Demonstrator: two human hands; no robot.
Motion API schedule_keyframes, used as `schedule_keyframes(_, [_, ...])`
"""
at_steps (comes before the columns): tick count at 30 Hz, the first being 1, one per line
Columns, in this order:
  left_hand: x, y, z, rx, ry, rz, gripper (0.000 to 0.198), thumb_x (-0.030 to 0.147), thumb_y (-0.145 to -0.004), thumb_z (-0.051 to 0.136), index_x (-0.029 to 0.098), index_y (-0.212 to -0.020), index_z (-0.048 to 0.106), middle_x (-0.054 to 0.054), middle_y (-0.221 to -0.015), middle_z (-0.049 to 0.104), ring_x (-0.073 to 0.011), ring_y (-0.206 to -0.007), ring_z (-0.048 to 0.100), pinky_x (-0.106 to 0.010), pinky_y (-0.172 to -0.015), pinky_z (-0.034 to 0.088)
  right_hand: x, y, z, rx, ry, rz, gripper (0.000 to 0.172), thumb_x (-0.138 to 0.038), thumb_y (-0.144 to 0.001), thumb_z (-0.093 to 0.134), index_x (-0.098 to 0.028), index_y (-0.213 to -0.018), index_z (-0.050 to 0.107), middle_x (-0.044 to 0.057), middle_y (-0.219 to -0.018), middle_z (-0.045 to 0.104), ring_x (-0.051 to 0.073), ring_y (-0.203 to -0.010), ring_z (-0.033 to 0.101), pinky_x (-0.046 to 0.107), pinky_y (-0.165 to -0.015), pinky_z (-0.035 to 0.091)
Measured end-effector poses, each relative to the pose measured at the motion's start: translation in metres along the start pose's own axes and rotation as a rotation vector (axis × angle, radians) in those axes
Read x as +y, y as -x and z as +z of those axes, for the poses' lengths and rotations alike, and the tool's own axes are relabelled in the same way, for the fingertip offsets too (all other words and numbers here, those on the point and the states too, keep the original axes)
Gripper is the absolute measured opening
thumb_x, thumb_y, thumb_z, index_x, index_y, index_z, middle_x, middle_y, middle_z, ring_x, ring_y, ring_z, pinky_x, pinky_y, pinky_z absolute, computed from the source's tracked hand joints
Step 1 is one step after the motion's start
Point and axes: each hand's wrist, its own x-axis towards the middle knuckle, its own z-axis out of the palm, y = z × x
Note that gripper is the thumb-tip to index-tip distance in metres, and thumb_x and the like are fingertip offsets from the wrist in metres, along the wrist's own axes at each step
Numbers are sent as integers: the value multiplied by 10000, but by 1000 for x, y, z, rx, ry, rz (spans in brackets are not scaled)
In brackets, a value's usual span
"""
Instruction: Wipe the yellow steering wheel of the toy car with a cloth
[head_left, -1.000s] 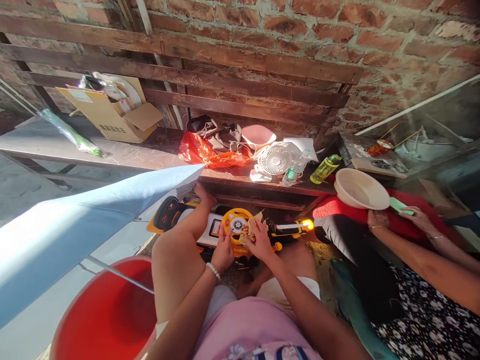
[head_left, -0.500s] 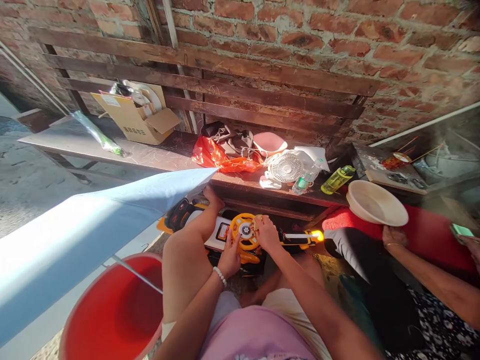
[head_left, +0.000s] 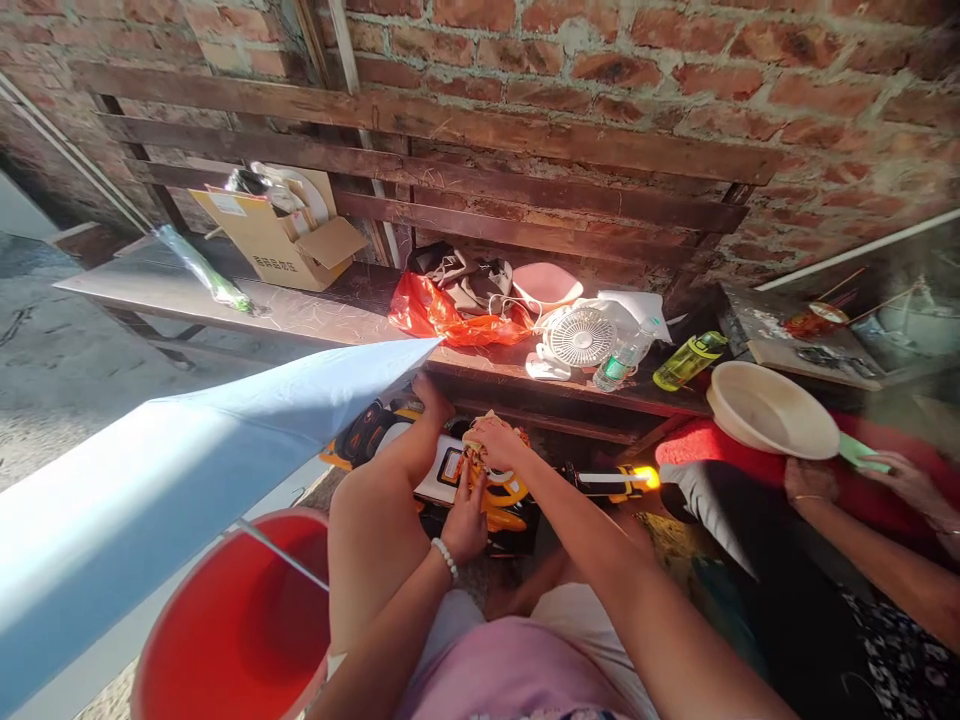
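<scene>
Between my legs is a yellow, white and black ride-on toy with a yellow steering wheel (head_left: 513, 491). My right hand (head_left: 499, 443) is closed on a crumpled, yellowish-beige cloth (head_left: 474, 436), pressed against the upper left of the wheel. Below it, my left hand (head_left: 465, 518), with a white bead bracelet at the wrist, grips the wheel's lower left, two fingers pointing up along it. Both hands cover much of the wheel's left side and hub. An orange-lit end (head_left: 643, 479) sticks out at the toy's right.
A blue canopy (head_left: 225, 440) and red tub (head_left: 225, 640) are at left. The bench (head_left: 330, 320) bears a cardboard box (head_left: 277, 245), fan (head_left: 582, 336) and bottles. At right, a co-worker's hands hold a cream basin (head_left: 772, 410) and a green thing (head_left: 862, 453).
My right hand has moved left with the cloth, from the wheel's right side across to its upper left. The co-worker's green thing has come up to the basin. The view has shifted slightly.
</scene>
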Motion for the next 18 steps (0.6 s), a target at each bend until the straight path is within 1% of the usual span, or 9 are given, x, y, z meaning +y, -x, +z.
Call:
schedule_keyframes(2, [-1, 0, 0, 9, 20, 14, 916, 77, -875, 583, 159, -1734, 277, -165, -1852, -118, -424, -1697, 150, -594, -1310, 381, 9, 3, -7, 14, -18, 132, 456, -249, -981, 582, -322, -1419, 683, 92, -1438, 654, 309, -1388, 540, 415, -1076, 475])
schedule_keyframes(4, [-4, 0, 1, 10, 37, 26, 931, 77, -864, 616, 202, -1730, 296, -144, -1858, -103, -426, -1694, 173, -610, -1303, 391, 13, 10, -10, 18, -26, 283, 455, -267, -993, 581, -329, -1437, 662, 99, -1434, 644, 314, -1346, 574, 394, -1029, 493])
schedule_keyframes(7, [-8, -1, 3, 26, 38, 60, 945, 63, -847, 631, 214, -1723, 309, -152, -1860, -74, -417, -1703, 133, -630, -1325, 341, 13, 25, -7, 32, -26, 474, 454, -273, -1014, 571, -305, -1464, 623, 123, -1413, 635, 289, -1221, 651, 370, -991, 503])
schedule_keyframes(9, [-9, -1, 6, 36, 35, 63, 954, 52, -842, 627, 207, -1724, 298, -171, -1857, -66, -410, -1704, 131, -630, -1334, 320, 10, 40, 0, 43, -27, 567, 472, -274, -1028, 563, -296, -1499, 582, 136, -1395, 630, 268, -1143, 686, 356, -960, 516])
schedule_keyframes(11, [-9, -2, 7, 36, 40, 54, 954, 46, -841, 617, 194, -1724, 289, -186, -1854, -69, -402, -1702, 147, -618, -1338, 317, 5, 57, 8, 52, -29, 631, 505, -285, -1036, 565, -293, -1540, 533, 142, -1385, 620, 257, -1094, 705, 344, -921, 534])
schedule_keyframes(13, [-8, -2, 8, 35, 49, 50, 937, 44, -837, 603, 173, -1717, 305, -192, -1853, -64, -391, -1705, 136, -600, -1350, 299, -3, 74, 18, 68, -32, 657, 499, -293, -1046, 559, -277, -1543, 520, 147, -1373, 614, 251, -1074, 713, 337, -903, 548])
schedule_keyframes(16, [-7, -3, 8, 51, 70, 53, 911, 55, -825, 602, 149, -1696, 349, -193, -1855, -17, -378, -1709, 109, -583, -1374, 244, -25, 94, 35, 79, -28, 656, 449, -294, -1045, 567, -240, -1491, 557, 168, -1384, 602, 258, -1073, 725, 351, -909, 570])
schedule_keyframes(18, [-8, -4, 8, 68, 98, 53, 902, 74, -817, 617, 142, -1683, 371, -199, -1853, 27, -379, -1708, 120, -588, -1377, 225, -44, 104, 46, 59, -18, 646, 463, -278, -1034, 581, -219, -1492, 555, 191, -1424, 585, 270, -1077, 734, 367, -909, 585])
